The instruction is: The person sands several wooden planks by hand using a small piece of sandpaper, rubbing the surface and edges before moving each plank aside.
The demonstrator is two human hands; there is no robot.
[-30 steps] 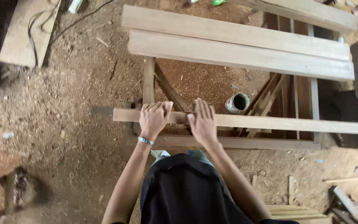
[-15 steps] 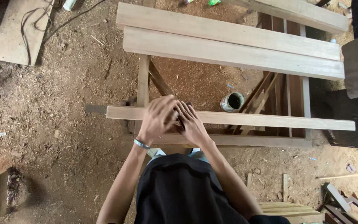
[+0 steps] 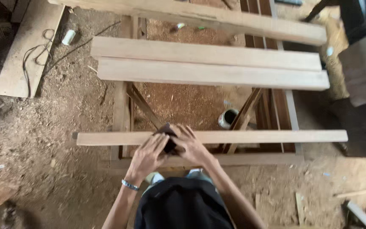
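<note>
sawdust floor; hands [image 3: 170, 150] hide most of dark pad [image 3: 167, 142].

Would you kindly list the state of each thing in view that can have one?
Left hand: pressed on a dark sanding piece.
Right hand: fingers spread, on the same piece.
Dark sanding piece: gripped against the narrow plank.
Narrow plank: lying flat across the wooden frame.
Two wide boards: side by side, untouched.
Can: upright, open, on the sawdust floor.

A wooden trestle frame [image 3: 121, 106] serves as the worktop, standing on a sawdust-covered dirt floor [image 3: 56, 140]. Across it are laid one long narrow pale wooden batten [image 3: 255, 136] near the front and two wider pale wooden planks [image 3: 208, 68] side by side, touching, farther back.
</note>
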